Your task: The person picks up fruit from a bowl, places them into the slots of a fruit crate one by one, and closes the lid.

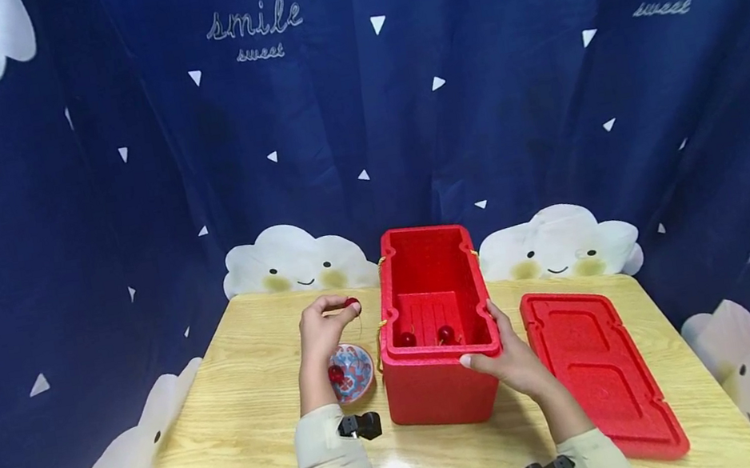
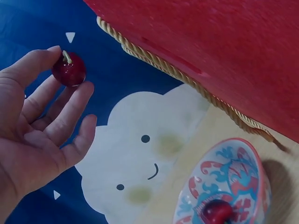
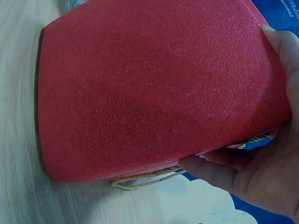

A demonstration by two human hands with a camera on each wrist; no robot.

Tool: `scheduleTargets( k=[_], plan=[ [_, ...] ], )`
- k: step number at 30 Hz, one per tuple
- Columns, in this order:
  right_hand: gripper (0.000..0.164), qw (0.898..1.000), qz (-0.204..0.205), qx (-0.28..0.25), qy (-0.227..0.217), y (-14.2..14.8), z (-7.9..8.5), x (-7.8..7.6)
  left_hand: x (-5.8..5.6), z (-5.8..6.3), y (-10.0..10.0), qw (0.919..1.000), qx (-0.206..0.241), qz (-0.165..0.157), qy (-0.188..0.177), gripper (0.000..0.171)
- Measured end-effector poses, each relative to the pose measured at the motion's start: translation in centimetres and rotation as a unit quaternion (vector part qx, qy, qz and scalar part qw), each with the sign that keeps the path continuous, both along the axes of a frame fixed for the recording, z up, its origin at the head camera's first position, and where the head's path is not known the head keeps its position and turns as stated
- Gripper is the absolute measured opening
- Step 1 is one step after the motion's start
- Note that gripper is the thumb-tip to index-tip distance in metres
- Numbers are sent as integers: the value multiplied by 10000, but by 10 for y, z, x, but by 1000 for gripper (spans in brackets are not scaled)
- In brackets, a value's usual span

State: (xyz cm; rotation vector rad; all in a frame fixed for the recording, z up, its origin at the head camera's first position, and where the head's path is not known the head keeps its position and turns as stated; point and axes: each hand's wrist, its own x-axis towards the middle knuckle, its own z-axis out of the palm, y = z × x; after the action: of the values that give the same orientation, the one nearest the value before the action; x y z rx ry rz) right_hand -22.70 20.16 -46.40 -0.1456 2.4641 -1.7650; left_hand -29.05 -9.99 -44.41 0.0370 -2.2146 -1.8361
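Note:
My left hand (image 1: 322,331) pinches a dark red cherry (image 2: 69,70) between thumb and fingertips, raised just left of the red box and above the bowl. The patterned bowl (image 1: 362,380), blue, red and white inside, stands on the table below that hand with a cherry (image 2: 217,212) in it. The lidless red foam box (image 1: 435,391) stands upright beside the bowl. Two cherries lie on its floor, one at the left (image 1: 408,339) and one at the right (image 1: 445,332). My right hand (image 1: 510,359) grips the box's near right corner, thumb on the near side and fingers along the right side.
The red lid (image 1: 602,370) lies flat on the wooden table (image 1: 246,439) right of the box. Gold cord (image 2: 187,79) runs along the box's sides. A dark blue curtain (image 1: 345,133) with white clouds hangs behind the table.

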Motion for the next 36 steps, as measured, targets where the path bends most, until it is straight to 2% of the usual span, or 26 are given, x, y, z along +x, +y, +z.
scheduleTargets(
  k=[4,9,13,25,32,36],
  plan=[
    [110,9999,5,-13,101,0,-3,1,-3,5,1,9998,106,-153,87,25],
    [109,9999,-18,-23,148,1,-3,2,-7,11,5,9974,329,-633,129,24],
    [108,9999,-41,6,161,1,-6,2,-10,17,9,9948,360,-950,8,23],
    [108,9998,-30,12,203,0,-4,1,-20,40,22,9896,404,-1370,-156,25],
    [106,9997,23,-50,244,0,-4,0,-30,46,30,9809,557,-1816,-423,28],
    [107,9998,28,-84,186,1,-3,-1,-34,50,32,9736,482,-2145,-616,30]
  ],
)
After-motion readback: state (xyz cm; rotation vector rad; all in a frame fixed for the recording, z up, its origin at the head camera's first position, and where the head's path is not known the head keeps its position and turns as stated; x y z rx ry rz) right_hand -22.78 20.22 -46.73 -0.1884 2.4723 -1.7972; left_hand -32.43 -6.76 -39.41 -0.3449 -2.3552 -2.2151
